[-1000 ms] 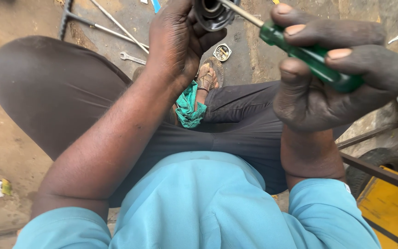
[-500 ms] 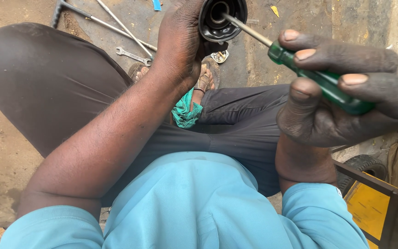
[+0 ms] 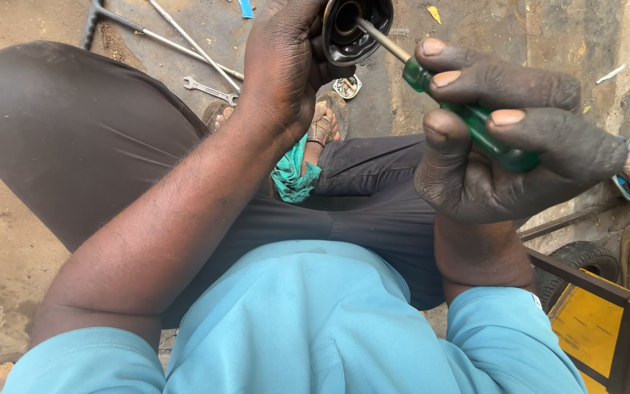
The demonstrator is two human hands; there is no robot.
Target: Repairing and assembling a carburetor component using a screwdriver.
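Green-handled screwdriver (image 3: 475,124), clenched in right hand (image 3: 504,160), now has its tip inside the black round part (image 3: 355,29). Left hand (image 3: 286,66) grips that part, shifted slightly right; probing continues.

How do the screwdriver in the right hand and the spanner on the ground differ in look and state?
The screwdriver has a green handle and is gripped by the right hand, its shaft tip inside the black round part held by the left hand. The spanner is bare grey metal, lying untouched. Both are slim hand tools.
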